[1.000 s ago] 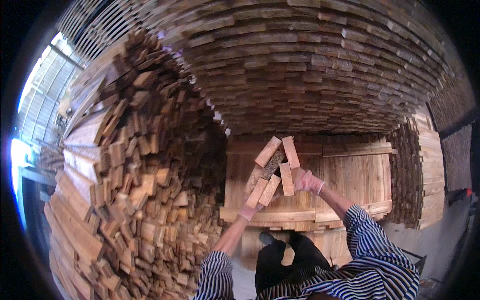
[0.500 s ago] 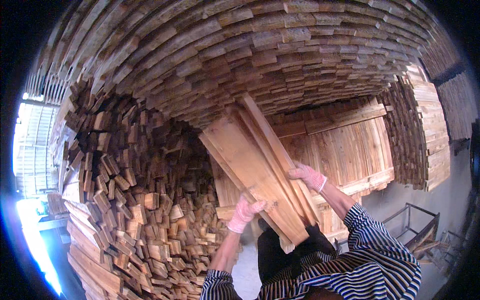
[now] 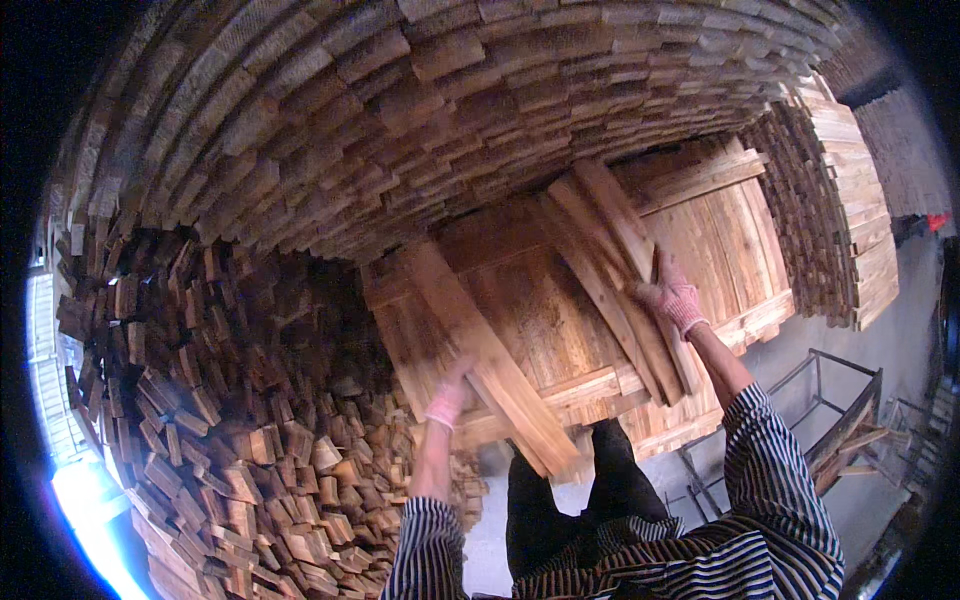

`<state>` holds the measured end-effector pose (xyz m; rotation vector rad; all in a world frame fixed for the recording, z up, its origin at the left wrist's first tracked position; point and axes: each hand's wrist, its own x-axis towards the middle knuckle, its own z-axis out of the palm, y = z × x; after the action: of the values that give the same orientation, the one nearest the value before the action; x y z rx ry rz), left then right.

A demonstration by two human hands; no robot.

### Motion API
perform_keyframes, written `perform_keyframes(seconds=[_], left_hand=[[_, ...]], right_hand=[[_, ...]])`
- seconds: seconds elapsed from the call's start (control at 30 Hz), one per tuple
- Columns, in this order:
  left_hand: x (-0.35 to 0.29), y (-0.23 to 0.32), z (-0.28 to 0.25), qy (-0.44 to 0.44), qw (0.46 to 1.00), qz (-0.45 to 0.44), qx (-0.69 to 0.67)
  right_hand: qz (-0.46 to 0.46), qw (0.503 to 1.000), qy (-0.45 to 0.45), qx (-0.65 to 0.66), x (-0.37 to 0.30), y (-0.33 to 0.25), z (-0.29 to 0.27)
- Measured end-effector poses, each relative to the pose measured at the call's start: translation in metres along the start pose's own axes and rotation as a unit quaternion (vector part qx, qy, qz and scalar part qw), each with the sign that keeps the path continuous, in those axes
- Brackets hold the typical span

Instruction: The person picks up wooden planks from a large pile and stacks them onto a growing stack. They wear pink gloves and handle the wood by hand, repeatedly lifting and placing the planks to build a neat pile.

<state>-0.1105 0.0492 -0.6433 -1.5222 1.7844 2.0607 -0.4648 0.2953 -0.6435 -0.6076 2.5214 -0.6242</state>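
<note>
My left hand (image 3: pixel 450 393), in a pink-and-white glove and a little blurred, grips the left edge of a wooden board (image 3: pixel 485 365). That board slants over the left part of a wide layer of planks (image 3: pixel 700 245). To the right, my right hand (image 3: pixel 678 297), gloved alike, holds the right edge of several narrow wooden boards (image 3: pixel 612 270), its thumb lying toward their top. These boards lean the same way as the left one. Between the two lots, a gap shows the planks below.
A tall wall of stacked boards (image 3: pixel 450 110) rises at the far side. At the left lies a big heap of short wood pieces (image 3: pixel 260 470). Another board stack (image 3: pixel 855 210) stands at the right, with a metal frame (image 3: pixel 845 400) on the floor nearer me.
The boards held together between my hands are now parted. My left hand has moved left and up with one board; my right hand has moved right and up with the others.
</note>
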Motion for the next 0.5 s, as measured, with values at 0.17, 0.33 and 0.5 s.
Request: perform_keyframes(seconds=[0.17,0.33,0.5], left_hand=[[0.014,-0.019,-0.004,0.344,0.864,-0.022,0.366],[0.012,-0.011,0.048,0.328,0.837,0.005,0.437],[-0.01,0.005,-0.014,0.211,0.938,-0.127,0.245]], right_hand=[[-0.024,0.989,0.115,-0.092,-0.007,-0.009,0.027],[-0.158,0.971,0.175,-0.035,-0.052,-0.062,0.063],[-0.127,0.984,0.016,0.121,-0.095,-0.143,0.151]])
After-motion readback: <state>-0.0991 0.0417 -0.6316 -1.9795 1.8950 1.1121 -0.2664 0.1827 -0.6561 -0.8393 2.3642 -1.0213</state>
